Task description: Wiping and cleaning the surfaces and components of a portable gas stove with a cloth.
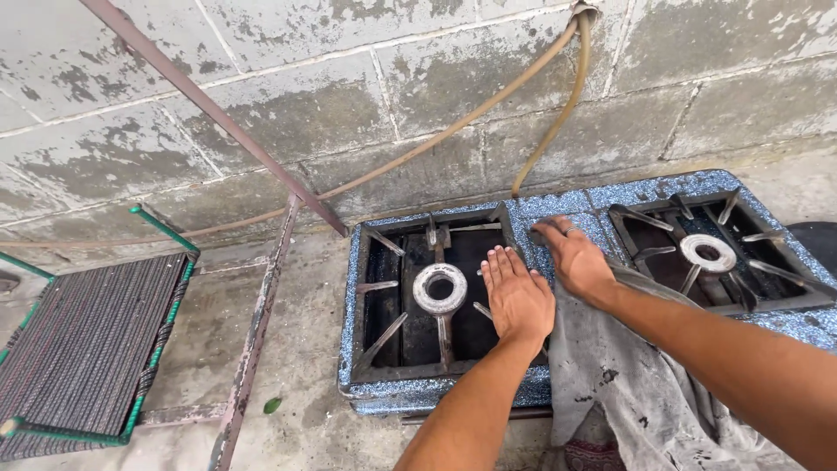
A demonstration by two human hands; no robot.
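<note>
head view, looking down at a rough concrete floor beside a block wall [349,96]. far left sits a woven seat [83,344] with a green frame, dark striped weave. next to it a rusty metal frame [261,296] stands on the floor, one bar slanting up across the wall. a small green leaf [272,405] lies on the floor near the frame's foot. a tan hose [453,122] runs along the wall and loops up to a fitting near the top, with one end dropping down behind the stove.

the blue speckled two-burner stove [353,288] rests on the floor against the wall. its left burner ring [439,288] sits in a dark, sooty well with grate prongs around it. the left hand [516,298] lies open and flat, palm down, fingers together, over the right edge of that left well; it grips nothing. just beside it the right hand [575,257] is also open, palm down on the speckled strip between the two wells, fingers spread toward the wall, a ring on one finger. a grey stained cloth [636,384] drapes over the stove's front under the right forearm; it may be touching the wrist, hard to tell. further right is the right burner ring [707,252] under its grate.
</note>
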